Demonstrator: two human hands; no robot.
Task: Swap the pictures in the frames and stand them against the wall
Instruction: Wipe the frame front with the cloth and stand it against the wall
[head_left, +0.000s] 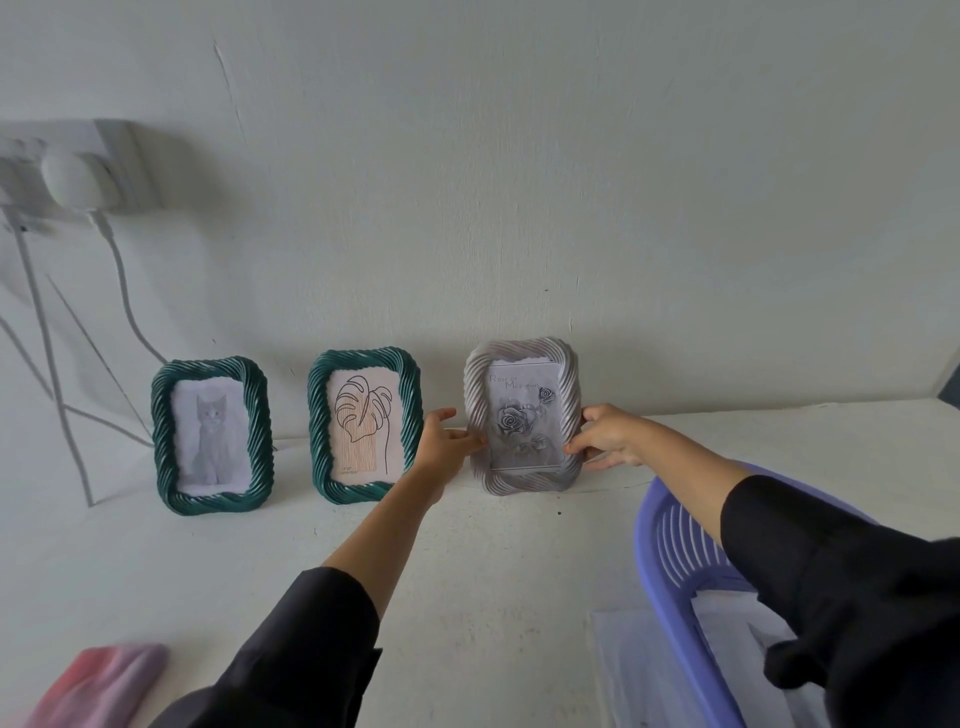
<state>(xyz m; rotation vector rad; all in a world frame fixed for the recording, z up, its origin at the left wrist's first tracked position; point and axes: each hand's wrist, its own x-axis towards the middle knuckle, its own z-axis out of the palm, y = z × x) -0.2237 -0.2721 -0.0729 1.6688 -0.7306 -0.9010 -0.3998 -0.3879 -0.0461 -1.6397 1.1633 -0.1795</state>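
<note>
**Third frame being stood at the wall, both hands on it**

Far left: wall socket (78, 166) with plug and cables hanging down to the table (493, 571). Not part of the task. A pink blurred thing (98, 680) at bottom left, can't tell what it is.

Cat frame (213, 435): green, twisted rim, grey cat picture inside. Stands upright on the table at the wall, nobody touching it. Looks finished.

Leaf frame (363, 426): green too, line-drawn leaf picture. Stands just right of the cat frame, a gap between them, also at the wall. The left forearm crosses in front of its lower right corner; contact unclear.

Left hand (441, 441): fingers pressed on the left edge of the rose frame (522, 415), thumb up, not fully closed. Acts as a side brace.

Rose frame: grey-white rim, rose picture with some script on top, unreadable. Bottom edge on the table, top near or at the wall. Held from both sides, likely so it stays upright while its lean is set and lines up with the other two.

Right hand (605, 436): pinching the right edge, fingertips on the front rim, thumb probably behind.

Right: purple basket (670, 551) under the right sleeve, white sheets inside and beside it.

Judgement: last placement, task nearly done; risk is the frame tipping on release.
</note>
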